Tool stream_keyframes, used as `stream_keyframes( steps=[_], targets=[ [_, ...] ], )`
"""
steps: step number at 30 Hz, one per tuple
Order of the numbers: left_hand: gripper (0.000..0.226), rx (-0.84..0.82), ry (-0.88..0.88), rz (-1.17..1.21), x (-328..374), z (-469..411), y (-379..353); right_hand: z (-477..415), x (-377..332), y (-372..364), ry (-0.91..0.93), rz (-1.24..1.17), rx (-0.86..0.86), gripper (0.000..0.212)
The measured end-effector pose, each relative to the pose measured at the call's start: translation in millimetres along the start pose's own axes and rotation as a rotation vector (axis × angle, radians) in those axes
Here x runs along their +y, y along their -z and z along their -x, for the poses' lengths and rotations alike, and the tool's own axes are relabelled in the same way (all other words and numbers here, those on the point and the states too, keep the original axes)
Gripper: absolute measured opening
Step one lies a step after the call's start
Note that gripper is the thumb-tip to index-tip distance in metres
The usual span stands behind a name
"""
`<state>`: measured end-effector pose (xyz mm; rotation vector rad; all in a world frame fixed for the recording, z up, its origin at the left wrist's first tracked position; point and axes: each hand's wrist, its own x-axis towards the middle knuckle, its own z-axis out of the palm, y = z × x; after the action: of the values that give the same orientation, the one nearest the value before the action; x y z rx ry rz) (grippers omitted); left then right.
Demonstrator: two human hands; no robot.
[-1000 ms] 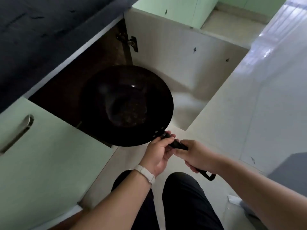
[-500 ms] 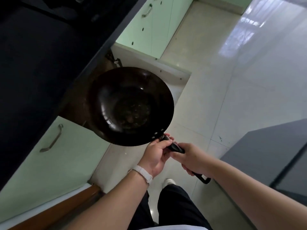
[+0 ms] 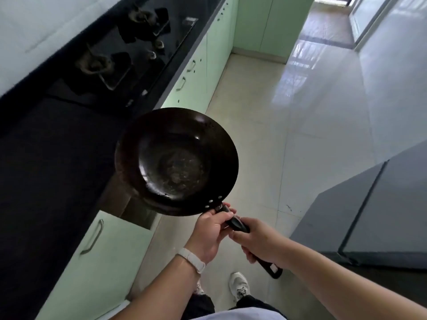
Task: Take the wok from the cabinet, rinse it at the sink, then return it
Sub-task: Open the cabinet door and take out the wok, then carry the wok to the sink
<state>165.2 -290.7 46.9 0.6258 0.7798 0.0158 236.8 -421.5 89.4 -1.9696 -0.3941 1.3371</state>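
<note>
- The wok (image 3: 176, 161) is held in the air in front of the person, over the edge of the countertop (image 3: 46, 158) and the floor, touching neither.
- It is a round, deep bowl of dark metal. The wide sloping wall has a dull sheen, and the flat bottom is mottled and rough-looking.
- Three small pale rivets (image 3: 213, 200) sit in the wall where the handle joins.
- The handle (image 3: 238, 224) is a straight, black, smooth bar that ends in a flat loop near the person's body.
- The left hand (image 3: 211, 229) has its fingers curled round the handle right at the wok's rim. A pale, smooth wristband (image 3: 191, 259) circles that wrist.
- The right hand (image 3: 258, 243) grips the handle further back, fist closed round it, with only the looped end showing beyond the palm.
- Below the wok, the cabinet (image 3: 124, 202) stands open as a dark brown rectangular gap under the countertop.
- The closed doors (image 3: 104, 262) beside it are matte pale green with curved metal bar pulls.
- The countertop is a long black slab. A glossy black hob (image 3: 129, 49) with two dark burner rings is set into it farther along.
- The floor (image 3: 300, 135) is large, glossy pale tiles that catch window light.
- A flat grey boxy surface (image 3: 369, 215) stands to the right.
- One white shoe (image 3: 239, 285) shows below the hands.
</note>
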Motion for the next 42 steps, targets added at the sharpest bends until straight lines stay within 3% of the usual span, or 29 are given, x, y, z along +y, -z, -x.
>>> stream_keyframes(
  steps=[8,18,23,32,36,42],
  targets=[
    [0.015,-0.120,-0.023,-0.136,78,-8,-9,-13,-58,-19,0.077,-0.104,0.185,0.013],
    [0.017,-0.280,-0.003,-0.190,108,-50,-71,-19,-71,42,0.121,-0.099,0.415,0.016],
    [0.017,-0.290,-0.021,-0.231,125,-92,-116,-47,-76,104,0.150,-0.145,0.390,0.010],
    [0.016,-0.138,0.005,-0.175,142,-200,-228,-119,-84,259,0.141,-0.132,0.261,0.009],
    [0.016,-0.144,0.033,-0.135,143,-246,-278,-136,-85,329,0.129,-0.103,0.251,0.020],
    [0.017,-0.197,0.052,-0.098,150,-294,-344,-145,-91,410,0.132,-0.030,0.289,0.015]
  ],
)
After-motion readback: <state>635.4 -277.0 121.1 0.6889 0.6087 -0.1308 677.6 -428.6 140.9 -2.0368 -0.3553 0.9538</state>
